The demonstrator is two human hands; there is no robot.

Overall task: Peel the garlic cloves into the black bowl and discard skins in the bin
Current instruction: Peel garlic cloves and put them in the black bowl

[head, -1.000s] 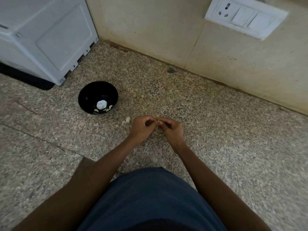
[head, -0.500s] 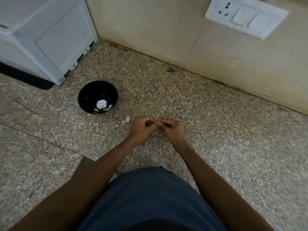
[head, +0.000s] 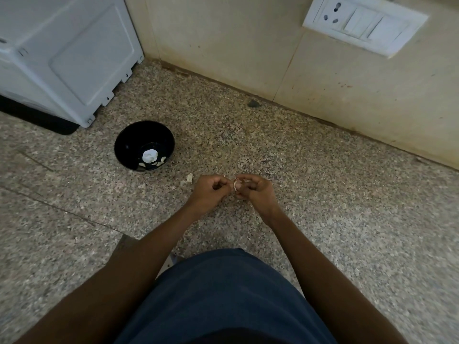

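Here, at the centre of the frame, my right hand (head: 257, 191) pinches a garlic clove (head: 236, 184) between curled fingertips, while my left hand (head: 211, 191) has its fingers curled in against the clove's near side — whether they grip loose skin or only touch it I cannot tell. The step appears to be stripping the skin: best done by holding the clove steady in the right hand and drawing the skin away with the left, in small pulls. The black bowl (head: 129, 140) stands to the upper left, well apart, with peeled cloves (head: 159, 162) on its floor. Skin scraps (head: 189, 178) lie on the counter (head: 323, 219) between bowl and hands. No bin is visible — and the clove is mostly hidden by my fingers.
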